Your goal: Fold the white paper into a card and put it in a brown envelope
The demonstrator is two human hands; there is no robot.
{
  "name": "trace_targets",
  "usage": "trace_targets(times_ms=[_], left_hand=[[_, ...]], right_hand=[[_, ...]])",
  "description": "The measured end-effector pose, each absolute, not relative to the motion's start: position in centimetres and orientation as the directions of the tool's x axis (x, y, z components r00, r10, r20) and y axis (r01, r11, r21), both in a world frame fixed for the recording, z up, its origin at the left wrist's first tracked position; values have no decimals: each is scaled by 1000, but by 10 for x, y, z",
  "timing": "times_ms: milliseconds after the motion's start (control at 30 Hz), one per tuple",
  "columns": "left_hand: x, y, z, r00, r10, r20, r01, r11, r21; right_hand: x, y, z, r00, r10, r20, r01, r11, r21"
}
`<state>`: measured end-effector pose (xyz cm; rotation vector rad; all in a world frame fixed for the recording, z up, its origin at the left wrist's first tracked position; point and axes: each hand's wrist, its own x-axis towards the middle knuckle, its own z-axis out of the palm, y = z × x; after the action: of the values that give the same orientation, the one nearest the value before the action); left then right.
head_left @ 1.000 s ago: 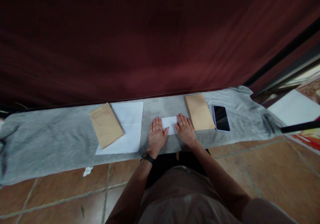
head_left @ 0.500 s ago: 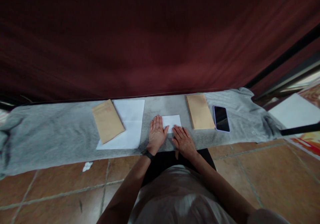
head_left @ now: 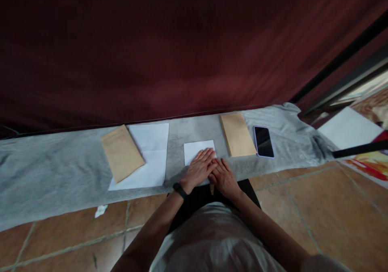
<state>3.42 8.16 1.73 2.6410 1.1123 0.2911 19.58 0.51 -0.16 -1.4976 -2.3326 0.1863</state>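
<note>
A small white folded-looking sheet of paper (head_left: 195,148) lies on the grey cloth (head_left: 190,130) in front of me. Across its lower right part rests my left hand (head_left: 200,167), flat, fingers stretched out to the upper right. Beside it, my right hand (head_left: 223,177) lies with its fingers extended at the paper's lower right corner, the fingertips close to or under the left fingers. Neither hand grips anything. The fingers cover the sheet's lower right edge.
To the left a brown envelope (head_left: 123,152) overlaps a larger white sheet (head_left: 156,154). A stack of brown envelopes (head_left: 238,134) and a phone (head_left: 263,142) lie to the right. Behind hangs a dark red curtain (head_left: 194,62). A paper scrap (head_left: 101,211) lies on the tiled floor (head_left: 75,227).
My left hand has slid right across the small paper, from its left edge to its lower right, meeting my right hand. The view has shifted slightly.
</note>
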Motion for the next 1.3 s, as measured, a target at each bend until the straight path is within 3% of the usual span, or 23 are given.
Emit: trace_targets(times_ms=[533, 667, 900, 1133, 1300], left_hand=[[58, 137, 10, 556, 828, 70, 791, -554, 260], [50, 112, 13, 523, 845, 111, 796, -531, 291], [9, 35, 17, 629, 772, 95, 734, -629, 255], [5, 32, 14, 613, 785, 85, 759, -616, 213], [7, 33, 10, 608, 787, 104, 755, -614, 228]], right_hand=[[197, 6, 1, -334, 920, 207, 864, 386, -323], [197, 6, 1, -339, 915, 218, 864, 394, -315], [199, 5, 4, -352, 910, 220, 847, 409, -338], [207, 26, 16, -441, 878, 185, 777, 477, -411], [207, 57, 14, -479, 865, 153, 783, 499, -370]])
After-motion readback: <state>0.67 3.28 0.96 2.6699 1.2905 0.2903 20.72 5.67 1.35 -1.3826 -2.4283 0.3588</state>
